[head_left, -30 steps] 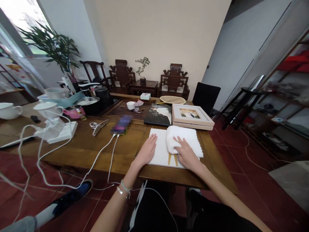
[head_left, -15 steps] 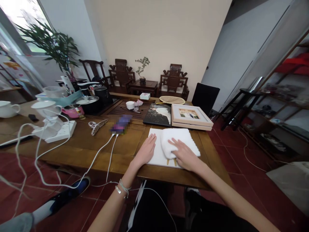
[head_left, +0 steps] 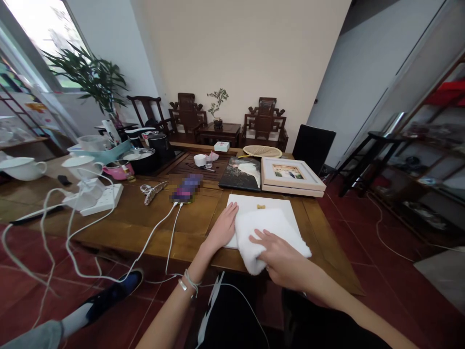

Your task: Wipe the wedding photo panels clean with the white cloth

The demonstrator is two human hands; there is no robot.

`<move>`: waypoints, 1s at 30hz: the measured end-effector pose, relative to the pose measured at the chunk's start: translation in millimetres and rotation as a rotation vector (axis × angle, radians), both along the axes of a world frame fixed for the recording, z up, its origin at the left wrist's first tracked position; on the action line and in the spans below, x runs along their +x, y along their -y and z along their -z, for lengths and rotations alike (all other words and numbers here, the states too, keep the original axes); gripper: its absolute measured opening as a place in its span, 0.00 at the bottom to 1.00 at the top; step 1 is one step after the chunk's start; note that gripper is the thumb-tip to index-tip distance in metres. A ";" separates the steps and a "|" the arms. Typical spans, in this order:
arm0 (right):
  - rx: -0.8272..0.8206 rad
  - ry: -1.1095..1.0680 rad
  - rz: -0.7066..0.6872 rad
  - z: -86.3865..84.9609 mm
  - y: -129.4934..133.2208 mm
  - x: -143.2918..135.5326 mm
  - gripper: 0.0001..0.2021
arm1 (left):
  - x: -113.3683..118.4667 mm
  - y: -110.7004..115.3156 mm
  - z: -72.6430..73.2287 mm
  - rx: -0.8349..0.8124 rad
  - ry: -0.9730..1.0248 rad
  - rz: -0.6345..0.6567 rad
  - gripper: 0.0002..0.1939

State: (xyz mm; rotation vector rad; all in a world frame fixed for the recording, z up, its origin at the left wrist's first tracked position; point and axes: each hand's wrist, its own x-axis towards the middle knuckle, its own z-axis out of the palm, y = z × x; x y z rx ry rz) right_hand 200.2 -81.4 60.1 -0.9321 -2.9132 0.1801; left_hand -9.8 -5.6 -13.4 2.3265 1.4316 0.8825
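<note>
A flat white board (head_left: 245, 200) lies on the wooden table near its front edge. A small gold-brown mark shows on its upper part. My left hand (head_left: 223, 227) rests on the board's left edge, fingers stretched out flat and holding nothing. A folded white towel (head_left: 281, 223) covers the board's lower right part and hangs over the front edge. My right hand (head_left: 279, 254) grips the towel from above, fingers pressed into the fabric. The thumb is mostly hidden.
Behind the board lie a framed photo (head_left: 290, 175), a dark picture panel (head_left: 236, 180) and a woven fan (head_left: 262, 151). To the left are a phone (head_left: 187, 188) with cables, a hair claw (head_left: 154, 191), a power strip (head_left: 103, 198) and cups. Another person's shoe (head_left: 114, 293) is below.
My right hand has drawn the towel toward me, down over the board's front edge, uncovering the gold-brown mark above. My left hand stays on the board's left edge.
</note>
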 end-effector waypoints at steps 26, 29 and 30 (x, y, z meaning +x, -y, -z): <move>0.008 0.078 -0.038 -24.3 -0.9 -23.7 0.15 | 4.7 6.5 -15.6 -0.148 0.438 -0.119 0.25; 0.046 0.136 0.143 -31.4 -24.3 -11.1 0.14 | 6.4 6.2 -10.5 -0.093 0.286 -0.064 0.21; 0.063 0.145 0.194 -31.7 -35.4 -8.8 0.14 | 6.8 5.9 -9.0 -0.076 0.250 -0.059 0.20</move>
